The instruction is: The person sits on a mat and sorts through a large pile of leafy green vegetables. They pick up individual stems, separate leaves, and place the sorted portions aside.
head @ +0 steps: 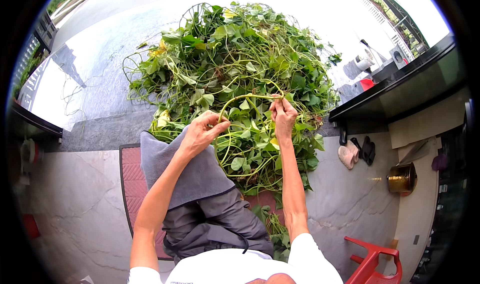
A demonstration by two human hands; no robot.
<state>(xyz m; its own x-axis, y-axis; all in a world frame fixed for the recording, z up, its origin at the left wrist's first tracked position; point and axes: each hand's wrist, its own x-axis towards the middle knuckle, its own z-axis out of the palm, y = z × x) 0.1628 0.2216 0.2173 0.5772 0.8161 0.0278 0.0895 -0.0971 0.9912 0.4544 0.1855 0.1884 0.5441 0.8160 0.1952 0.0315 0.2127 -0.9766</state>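
A green leafy vine stem arches between my two hands. My left hand pinches it between thumb and fingers, above the grey cloth spread over my lap. Farther right, my right hand grips the stem's other part, near a bend. Below my left hand the stem hangs down in a loop. Beneath and beyond both hands lies a large heap of vines with heart-shaped leaves, a few of them yellow. A smaller bunch of green stems lies beside my right thigh.
A red mat lies under me. At the right are dark slippers, pale pink slippers, a shiny gold-coloured pot and a red plastic chair. A dark-edged door panel runs along the upper right. A red dustpan-like object stands beyond it.
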